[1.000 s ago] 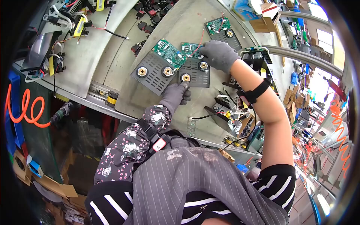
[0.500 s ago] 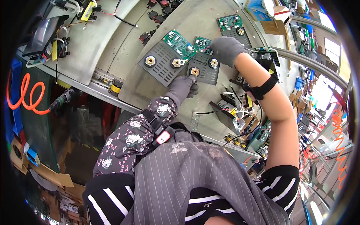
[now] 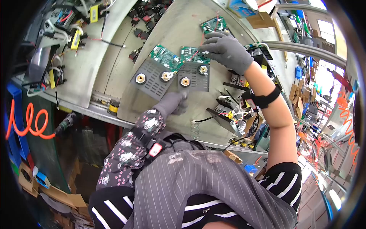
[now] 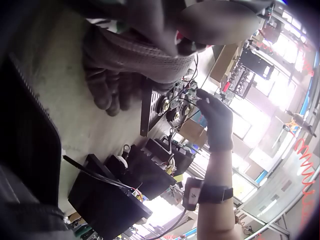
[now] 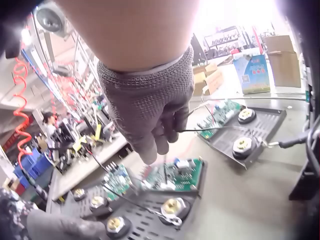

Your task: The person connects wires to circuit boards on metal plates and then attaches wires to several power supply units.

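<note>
A vented black metal plate [image 3: 195, 84] with brass terminal nuts lies on the table, a green circuit board [image 3: 195, 54] along its far edge. At its near edge is my gloved left hand [image 3: 173, 104], one fingertip right by the nearer nut. Its other fingers hang loosely in the left wrist view. Over the circuit board hovers my gloved right hand [image 3: 228, 51], fingers loosely extended. A black wire [image 5: 192, 130] passes beside these fingers in the right wrist view. Another vented plate [image 3: 148, 82] with a circuit board [image 3: 165, 56] lies to the left.
A third circuit board [image 3: 212, 25] sits beyond my right hand. Black units with loose wires [image 3: 228, 116] stand at the right of the table. Several small black and red parts [image 3: 145, 17] lie in the channel at the back. An orange coiled hose [image 3: 34, 122] hangs at the left.
My right hand, earlier curled near the red wire, now has its fingers spread more over the circuit board. My left hand has slipped slightly back from the nearer nut.
</note>
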`<action>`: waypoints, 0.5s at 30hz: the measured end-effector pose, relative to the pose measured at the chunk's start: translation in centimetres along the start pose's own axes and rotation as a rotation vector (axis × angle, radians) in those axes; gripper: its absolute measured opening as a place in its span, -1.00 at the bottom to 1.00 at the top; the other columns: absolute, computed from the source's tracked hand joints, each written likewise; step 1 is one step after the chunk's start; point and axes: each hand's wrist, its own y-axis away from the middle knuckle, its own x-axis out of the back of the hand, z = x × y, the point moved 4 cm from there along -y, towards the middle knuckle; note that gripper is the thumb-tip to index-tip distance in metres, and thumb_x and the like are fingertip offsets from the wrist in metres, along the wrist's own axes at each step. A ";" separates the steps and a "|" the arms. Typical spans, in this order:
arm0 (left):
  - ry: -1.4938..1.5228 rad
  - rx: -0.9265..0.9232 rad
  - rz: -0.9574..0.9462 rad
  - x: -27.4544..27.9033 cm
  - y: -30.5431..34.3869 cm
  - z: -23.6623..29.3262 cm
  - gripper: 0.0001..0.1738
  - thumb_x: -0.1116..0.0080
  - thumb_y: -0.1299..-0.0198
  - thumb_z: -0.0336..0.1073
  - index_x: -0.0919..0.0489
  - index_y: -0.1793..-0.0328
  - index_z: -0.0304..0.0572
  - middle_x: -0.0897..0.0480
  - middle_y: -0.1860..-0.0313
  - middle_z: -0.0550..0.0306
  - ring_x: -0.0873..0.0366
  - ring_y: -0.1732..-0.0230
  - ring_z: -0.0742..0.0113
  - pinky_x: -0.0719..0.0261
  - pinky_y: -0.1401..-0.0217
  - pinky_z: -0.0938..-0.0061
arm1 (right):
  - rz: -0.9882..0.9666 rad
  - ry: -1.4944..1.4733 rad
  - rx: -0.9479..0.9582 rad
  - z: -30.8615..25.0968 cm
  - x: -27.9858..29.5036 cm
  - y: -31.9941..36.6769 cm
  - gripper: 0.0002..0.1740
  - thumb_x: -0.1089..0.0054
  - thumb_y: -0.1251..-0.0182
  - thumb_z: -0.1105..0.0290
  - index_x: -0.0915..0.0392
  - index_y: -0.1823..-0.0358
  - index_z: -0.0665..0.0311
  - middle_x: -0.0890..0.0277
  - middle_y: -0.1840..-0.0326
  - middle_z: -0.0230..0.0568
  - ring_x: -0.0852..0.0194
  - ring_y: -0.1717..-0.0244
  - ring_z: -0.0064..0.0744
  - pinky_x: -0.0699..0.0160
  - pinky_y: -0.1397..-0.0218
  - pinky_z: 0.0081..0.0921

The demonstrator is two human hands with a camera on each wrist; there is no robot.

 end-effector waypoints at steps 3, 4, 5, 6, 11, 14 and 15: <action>-0.389 0.006 -0.118 -1.3 4.9 2.4 -0.68 -0.07 -0.30 -0.05 -0.58 0.22 -0.16 -0.60 0.48 0.21 -0.54 0.53 0.46 -0.41 0.53 0.62 | 0.099 -0.025 0.036 -1.6 3.6 0.3 -0.78 -0.19 -0.18 0.25 -0.64 0.13 -0.06 -0.57 0.27 -0.39 -0.46 -0.03 -0.31 -0.22 -0.29 -0.16; -0.239 -0.050 -0.188 -2.0 5.8 3.0 -0.72 -0.10 -0.29 -0.08 -0.59 0.20 -0.15 -0.60 0.47 0.26 -0.53 0.52 0.53 -0.37 0.53 0.66 | 0.056 -0.002 0.056 -2.5 4.3 0.6 -0.78 -0.20 -0.15 0.26 -0.64 0.15 -0.07 -0.56 0.30 -0.40 -0.47 0.01 -0.29 -0.22 -0.30 -0.16; -0.255 -0.047 -0.189 -2.9 7.0 4.4 -0.72 -0.10 -0.29 -0.08 -0.59 0.20 -0.15 -0.60 0.47 0.26 -0.53 0.52 0.53 -0.37 0.53 0.66 | 0.010 0.019 0.076 -3.2 4.5 0.9 -0.77 -0.22 -0.11 0.26 -0.64 0.16 -0.08 -0.55 0.32 -0.42 -0.47 0.04 -0.28 -0.23 -0.31 -0.17; -0.225 -0.215 -0.109 -3.9 8.4 6.8 -0.72 -0.12 -0.28 -0.09 -0.59 0.21 -0.15 -0.61 0.46 0.28 -0.52 0.51 0.56 -0.36 0.51 0.67 | 0.019 0.063 0.093 -3.6 4.3 1.0 -0.75 -0.21 -0.07 0.26 -0.63 0.16 -0.11 -0.52 0.39 -0.42 -0.47 0.09 -0.31 -0.23 -0.30 -0.16; -0.265 -0.544 0.022 -5.3 8.4 11.7 -0.72 -0.16 -0.27 -0.07 -0.60 0.23 -0.14 -0.62 0.44 0.33 -0.51 0.49 0.63 -0.35 0.46 0.72 | 0.048 0.144 0.086 -5.7 3.6 1.7 -0.68 -0.21 0.03 0.35 -0.63 0.16 -0.07 -0.47 0.39 -0.44 -0.46 0.14 -0.33 -0.24 -0.30 -0.16; -0.167 -0.486 0.064 -5.8 7.4 11.7 -0.72 -0.17 -0.27 -0.11 -0.60 0.33 -0.17 -0.60 0.47 0.35 -0.48 0.50 0.65 -0.34 0.47 0.72 | 0.027 0.110 0.040 -5.6 3.5 2.5 -0.63 -0.19 -0.03 0.32 -0.59 0.04 -0.01 -0.45 0.32 -0.34 -0.43 0.11 -0.26 -0.22 -0.28 -0.13; -0.177 -0.492 0.059 -5.8 7.0 11.5 -0.72 -0.17 -0.27 -0.11 -0.60 0.33 -0.17 -0.60 0.47 0.35 -0.48 0.50 0.65 -0.34 0.47 0.72 | 0.034 0.118 0.033 -5.6 3.5 2.8 -0.63 -0.19 -0.03 0.32 -0.59 0.04 -0.01 -0.45 0.32 -0.34 -0.43 0.11 -0.26 -0.22 -0.28 -0.13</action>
